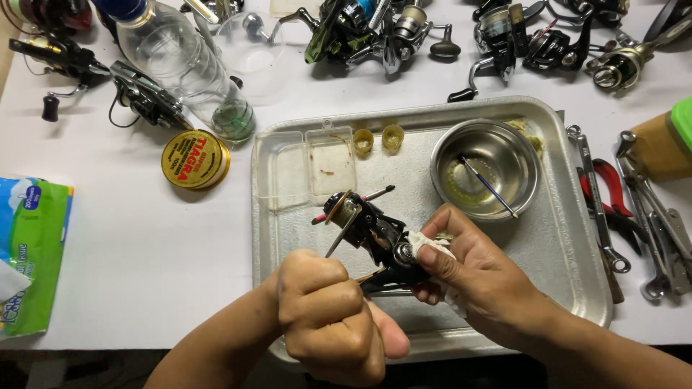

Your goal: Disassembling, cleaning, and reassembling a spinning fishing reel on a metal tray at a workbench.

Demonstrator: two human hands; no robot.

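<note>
A black fishing reel body (371, 234) is held over a metal tray (569, 238). My left hand (328, 324) is closed on the reel's lower part, near its stem. My right hand (476, 277) presses a small white wipe (430, 243) against the reel's side. A thin pink-handled brush (378, 194) lies on the tray just behind the reel. Part of the reel is hidden under my fingers.
On the tray: a steel bowl (515, 148) with a brush in it, a clear plastic box (303, 169), two small amber caps (378, 139). Off it: a round gold tin (194, 158), a plastic bottle (180, 65), wrenches and pliers (627, 209) at right, several reels at the back, a tissue pack (29, 252) at left.
</note>
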